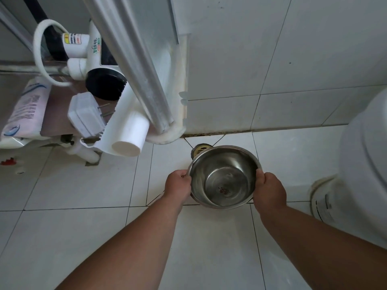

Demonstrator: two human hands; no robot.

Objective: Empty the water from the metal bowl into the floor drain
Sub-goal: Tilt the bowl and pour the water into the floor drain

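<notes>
I hold a shiny metal bowl [224, 176] over the white tiled floor, its mouth facing up towards me. My left hand [178, 186] grips the left rim and my right hand [271, 190] grips the right rim. A small reddish speck lies on the bowl's bottom; I cannot tell how much water is inside. The brass floor drain [200, 148] sits in the floor just beyond the bowl's far rim, partly hidden by it, close to the wall.
A white toilet [360, 168] stands at the right. At the left are a metal stand leg [146, 84], white pipes [129, 132], a plug [85, 118] and a pink-white bag [25, 111]. The tiled wall [272, 70] rises behind the drain.
</notes>
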